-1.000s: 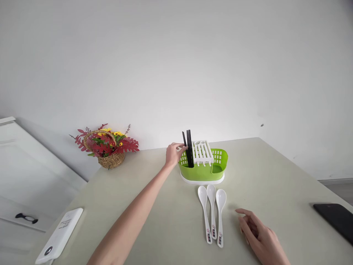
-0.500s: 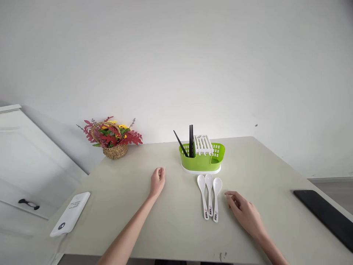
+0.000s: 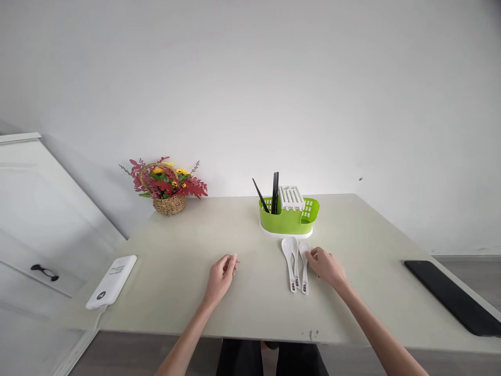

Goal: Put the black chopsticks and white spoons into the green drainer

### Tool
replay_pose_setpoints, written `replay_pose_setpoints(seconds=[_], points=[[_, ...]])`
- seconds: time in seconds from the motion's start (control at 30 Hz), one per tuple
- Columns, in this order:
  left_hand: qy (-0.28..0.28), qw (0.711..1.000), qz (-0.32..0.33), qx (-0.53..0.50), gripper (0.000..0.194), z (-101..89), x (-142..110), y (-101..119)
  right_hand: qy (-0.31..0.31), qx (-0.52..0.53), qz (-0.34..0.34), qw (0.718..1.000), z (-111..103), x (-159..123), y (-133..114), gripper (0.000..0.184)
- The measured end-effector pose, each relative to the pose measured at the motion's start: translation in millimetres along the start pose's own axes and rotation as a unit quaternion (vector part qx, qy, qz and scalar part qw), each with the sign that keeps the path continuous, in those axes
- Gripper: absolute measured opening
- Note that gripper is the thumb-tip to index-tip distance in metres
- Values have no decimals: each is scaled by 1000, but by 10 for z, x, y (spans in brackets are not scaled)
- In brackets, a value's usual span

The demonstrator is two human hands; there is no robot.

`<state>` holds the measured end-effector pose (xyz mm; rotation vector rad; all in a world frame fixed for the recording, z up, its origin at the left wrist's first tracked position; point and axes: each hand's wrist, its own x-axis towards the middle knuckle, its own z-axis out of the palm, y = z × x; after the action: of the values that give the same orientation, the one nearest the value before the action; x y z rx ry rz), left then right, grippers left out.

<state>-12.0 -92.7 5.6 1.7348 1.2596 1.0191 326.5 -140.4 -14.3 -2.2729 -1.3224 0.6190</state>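
Three white spoons (image 3: 291,266) lie side by side on the table, bowls pointing away from me and labels on the handle ends. My right hand (image 3: 326,265) has its fingers closed at the neck of the rightmost spoon (image 3: 304,271), covering part of its bowl edge. My left hand (image 3: 221,274) hovers or rests over the table left of the spoons, fingers curled together, nothing visible in them. Behind the spoons stands a green cutlery holder (image 3: 284,224) with a white slotted top (image 3: 291,197). Several black chopsticks (image 3: 275,193) stand in its left compartment, one leaning left.
A wicker basket (image 3: 170,204) of red and yellow flowers stands at the back left. A white power bank-like device (image 3: 112,282) with a cable lies at the left edge. On the right lies a black flat object (image 3: 450,295). A white cabinet (image 3: 43,219) adjoins the left side.
My left hand has let go of the chopsticks in the holder and come back toward me. One chopstick now leans left. My right hand has moved left onto the rightmost spoon.
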Motion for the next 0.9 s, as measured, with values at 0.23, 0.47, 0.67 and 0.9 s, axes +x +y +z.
replay_pose_setpoints(seconds=[0.23,0.47,0.67,0.9], points=[[4,1000,-4,5,51,-10,-71,79,-14,66,-62,996,-159,-195,-23,28],[-124,990,-1,-67,42,238,-339,748,-52,158,-196,966,-297,-861,-467,41],[-200,975,-4,-101,34,354,-384,1305,-31,173,-283,943,-281,-1219,-874,39],[-16,984,3,-177,43,-23,188,1261,-129,266,-250,922,-431,-1063,-585,38]])
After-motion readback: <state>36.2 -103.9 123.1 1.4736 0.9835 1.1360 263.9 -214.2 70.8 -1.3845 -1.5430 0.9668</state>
